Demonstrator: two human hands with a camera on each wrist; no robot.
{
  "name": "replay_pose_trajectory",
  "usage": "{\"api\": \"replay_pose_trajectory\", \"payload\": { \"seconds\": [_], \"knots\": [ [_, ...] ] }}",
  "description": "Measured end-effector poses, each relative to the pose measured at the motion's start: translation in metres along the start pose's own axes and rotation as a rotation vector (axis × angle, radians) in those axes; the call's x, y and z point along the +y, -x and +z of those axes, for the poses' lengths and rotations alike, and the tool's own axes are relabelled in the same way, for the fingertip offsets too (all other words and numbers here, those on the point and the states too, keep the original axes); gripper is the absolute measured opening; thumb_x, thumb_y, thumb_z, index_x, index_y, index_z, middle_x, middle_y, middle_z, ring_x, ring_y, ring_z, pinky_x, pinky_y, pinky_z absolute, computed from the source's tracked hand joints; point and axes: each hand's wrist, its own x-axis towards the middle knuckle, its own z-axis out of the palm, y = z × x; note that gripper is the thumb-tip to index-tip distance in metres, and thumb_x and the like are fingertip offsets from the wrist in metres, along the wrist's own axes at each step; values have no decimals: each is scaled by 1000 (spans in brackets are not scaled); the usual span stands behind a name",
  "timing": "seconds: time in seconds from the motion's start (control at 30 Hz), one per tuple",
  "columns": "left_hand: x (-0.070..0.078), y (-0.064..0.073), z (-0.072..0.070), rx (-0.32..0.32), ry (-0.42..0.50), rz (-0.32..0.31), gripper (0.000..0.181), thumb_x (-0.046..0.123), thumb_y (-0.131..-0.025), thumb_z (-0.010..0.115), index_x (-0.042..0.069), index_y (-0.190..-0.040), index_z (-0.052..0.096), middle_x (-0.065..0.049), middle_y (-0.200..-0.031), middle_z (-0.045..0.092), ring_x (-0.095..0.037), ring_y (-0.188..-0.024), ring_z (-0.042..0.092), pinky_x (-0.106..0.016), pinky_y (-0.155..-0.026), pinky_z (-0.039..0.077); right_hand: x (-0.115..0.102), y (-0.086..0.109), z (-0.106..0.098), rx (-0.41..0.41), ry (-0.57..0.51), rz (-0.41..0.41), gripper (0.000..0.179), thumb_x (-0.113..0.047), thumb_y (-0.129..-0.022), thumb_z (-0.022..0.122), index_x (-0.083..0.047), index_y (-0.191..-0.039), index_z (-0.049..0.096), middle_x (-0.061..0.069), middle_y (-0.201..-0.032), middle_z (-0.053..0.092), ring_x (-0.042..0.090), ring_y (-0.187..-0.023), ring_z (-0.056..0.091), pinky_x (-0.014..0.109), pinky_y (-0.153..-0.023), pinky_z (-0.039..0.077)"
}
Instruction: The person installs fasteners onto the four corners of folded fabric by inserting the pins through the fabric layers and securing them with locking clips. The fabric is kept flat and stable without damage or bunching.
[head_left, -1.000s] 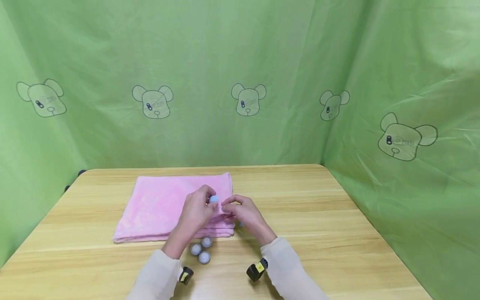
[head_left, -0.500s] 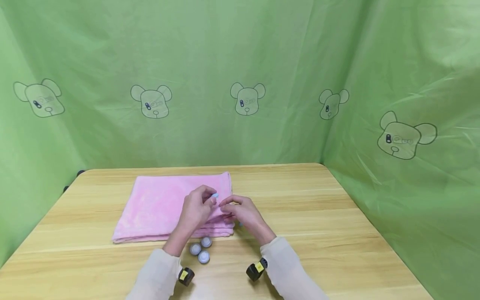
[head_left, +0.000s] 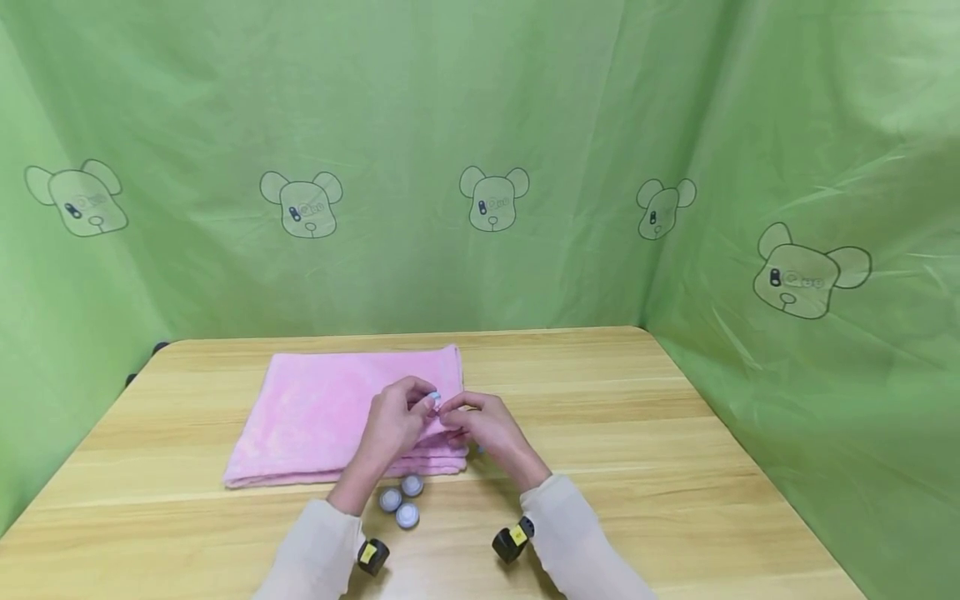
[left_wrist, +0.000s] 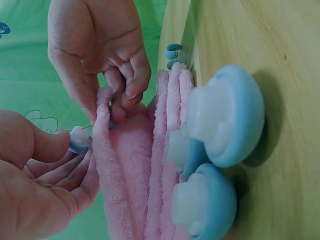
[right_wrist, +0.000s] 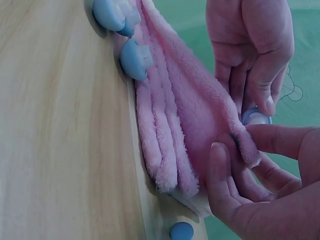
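A folded pink plush blanket (head_left: 322, 408) lies on the table. My left hand (head_left: 396, 417) pinches a small blue-and-white quilt clip (left_wrist: 80, 140) between thumb and fingers. In the left wrist view a thin needle points from the clip toward the blanket's raised edge, right at the fabric. My right hand (head_left: 491, 425) grips the lifted corner of the top layer, thumb and fingers on either side. A small dark-blue piece (right_wrist: 233, 138) shows at the fabric beside those fingertips, mostly hidden. The two hands are close together over the blanket's near right corner.
Three mushroom-shaped quilt clip pieces (head_left: 407, 515), with blue caps and white stems, lie in front of the blanket. Another blue piece (right_wrist: 181, 231) lies right of the blanket, partly behind my right hand. Green curtains (head_left: 480, 275) surround the wooden table (head_left: 645, 467).
The clip has turned in my left fingers, its round blue face now tilted away, and it sits slightly nearer the corner. My right hand has stayed on the blanket edge.
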Motion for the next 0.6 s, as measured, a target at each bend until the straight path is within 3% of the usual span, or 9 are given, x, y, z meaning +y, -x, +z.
{"api": "replay_pose_trajectory", "payload": {
  "seconds": [0.6],
  "knots": [
    [0,2,1,37,-24,118,17,5,-90,74,9,-106,75,-12,-108,77,-30,-102,74,-47,-94,57,-1,0,2,27,-4,6,19,-9,-89,67,4,-103,71,14,-93,76,17,-76,70,33,-73,61]
  ]
}}
